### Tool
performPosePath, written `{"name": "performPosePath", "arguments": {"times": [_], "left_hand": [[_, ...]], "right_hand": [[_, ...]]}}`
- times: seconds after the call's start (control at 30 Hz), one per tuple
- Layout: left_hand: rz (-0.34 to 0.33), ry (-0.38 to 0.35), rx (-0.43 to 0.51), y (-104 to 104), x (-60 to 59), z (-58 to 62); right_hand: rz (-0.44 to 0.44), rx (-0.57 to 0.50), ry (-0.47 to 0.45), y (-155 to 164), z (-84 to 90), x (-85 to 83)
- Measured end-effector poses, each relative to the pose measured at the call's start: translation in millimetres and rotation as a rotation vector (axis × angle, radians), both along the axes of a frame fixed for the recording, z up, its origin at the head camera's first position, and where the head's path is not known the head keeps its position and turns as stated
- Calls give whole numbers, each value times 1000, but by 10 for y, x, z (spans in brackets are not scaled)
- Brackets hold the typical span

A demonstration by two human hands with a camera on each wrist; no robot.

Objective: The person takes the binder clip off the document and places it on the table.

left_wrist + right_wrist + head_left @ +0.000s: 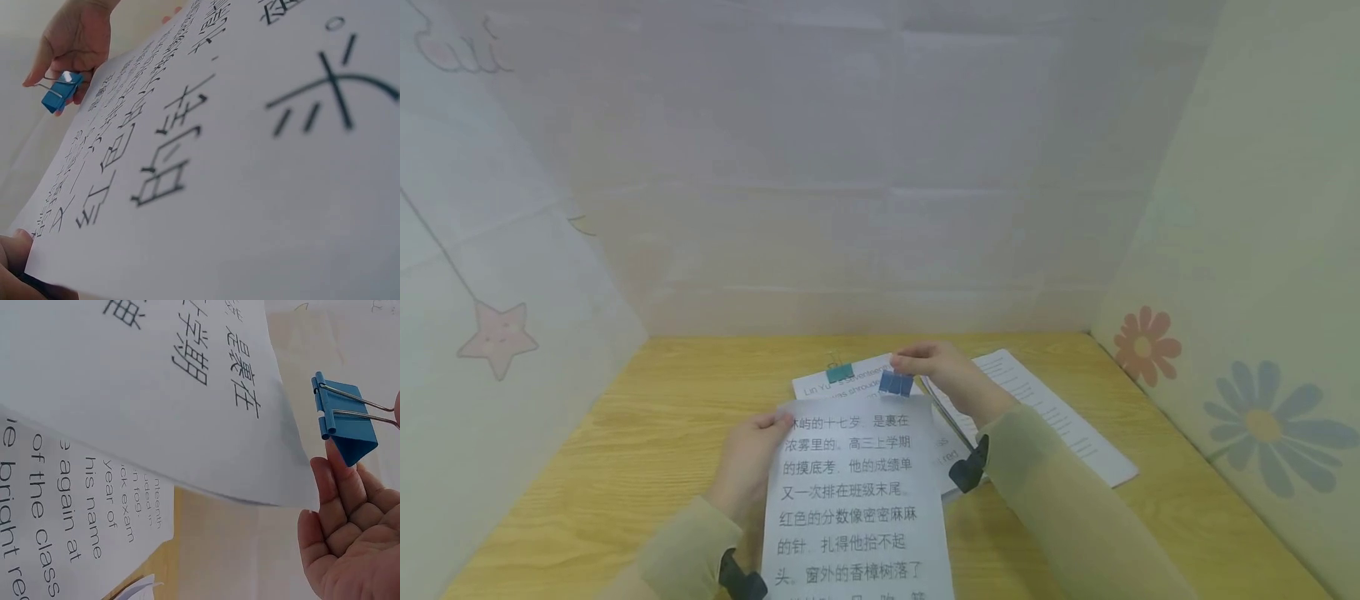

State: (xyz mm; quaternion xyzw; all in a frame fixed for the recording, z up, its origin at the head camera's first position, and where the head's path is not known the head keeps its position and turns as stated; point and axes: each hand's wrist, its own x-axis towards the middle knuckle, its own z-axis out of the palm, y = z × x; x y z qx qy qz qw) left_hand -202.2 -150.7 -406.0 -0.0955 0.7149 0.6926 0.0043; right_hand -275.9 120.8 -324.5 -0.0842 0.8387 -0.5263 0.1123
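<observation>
One Chinese-text sheaf [850, 502], pages uncountable from here, looks light and floppy; I'd grab it by the edges. Beyond it, one English bundle [808, 388]; right of the sheaf, one other printed pile [1037, 408]. Left hand [747, 458] pinches the sheaf's top left corner; right hand [951, 377] has one blue clip [353, 428], probably stiff and springy, by its wire handles [375, 417] near the sheaf's top edge. One teal clip [840, 373] beyond the sheaf.

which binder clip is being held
The blue binder clip, pinched by the right grip; the teal clip sits on the top edge of the English sheet.
</observation>
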Motion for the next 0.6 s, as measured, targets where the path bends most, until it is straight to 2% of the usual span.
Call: {"name": "performPosePath", "arguments": {"times": [0.27,0.43,0.6], "left_hand": [[31,4,-66,-214,25,23],[50,-18,-120,-438,79,90],[32,-53,-181,-694,104,148]], "right_hand": [[-8,-42,-9,-6,-30,-21],[-2,-96,-15,-34,-82,-26],[32,-137,-17,-62,-117,-7]]}}
